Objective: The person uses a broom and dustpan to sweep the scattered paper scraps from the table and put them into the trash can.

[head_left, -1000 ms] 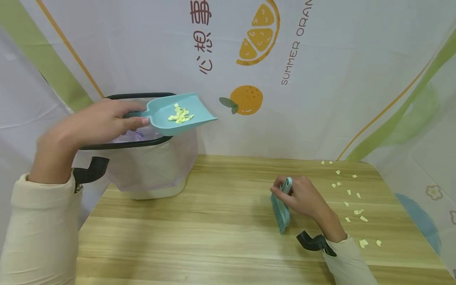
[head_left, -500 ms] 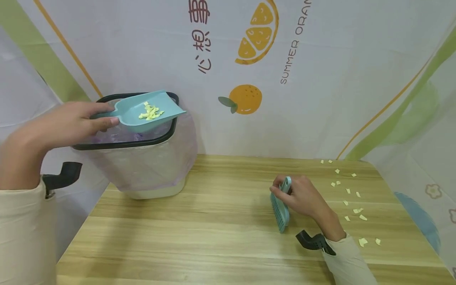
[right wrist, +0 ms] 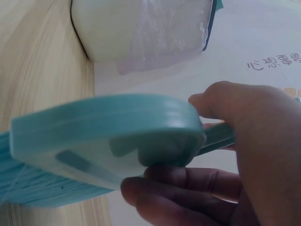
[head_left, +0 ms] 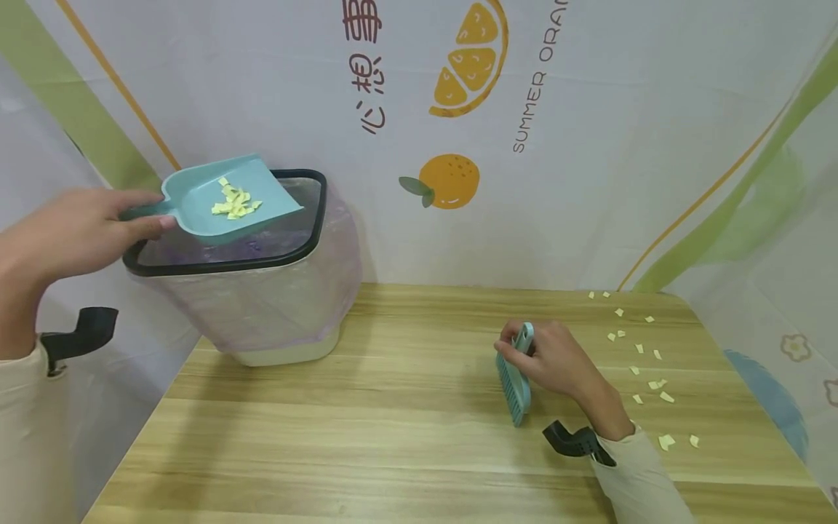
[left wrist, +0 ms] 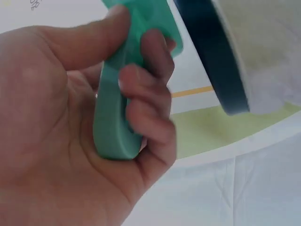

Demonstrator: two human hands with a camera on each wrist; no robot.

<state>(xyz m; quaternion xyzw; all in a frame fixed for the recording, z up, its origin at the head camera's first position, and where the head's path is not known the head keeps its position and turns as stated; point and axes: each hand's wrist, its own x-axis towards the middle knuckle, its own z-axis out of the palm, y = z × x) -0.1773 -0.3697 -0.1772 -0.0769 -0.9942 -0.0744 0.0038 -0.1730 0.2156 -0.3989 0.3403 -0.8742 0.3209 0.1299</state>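
My left hand (head_left: 88, 231) grips the dustpan (head_left: 267, 188) by its handle (left wrist: 111, 122); my right hand (head_left: 553, 356) grips the brush (head_left: 520, 393). The pan is over the bin (head_left: 216, 268), scraps (head_left: 234, 205) in it. I'd keep it level until its lip is well inside the rim, then tip slowly. More scraps lie on the table (head_left: 393, 437), to my right. The left wrist view shows my fingers curled round the handle, hidden from the head view; only the latter shows scraps.
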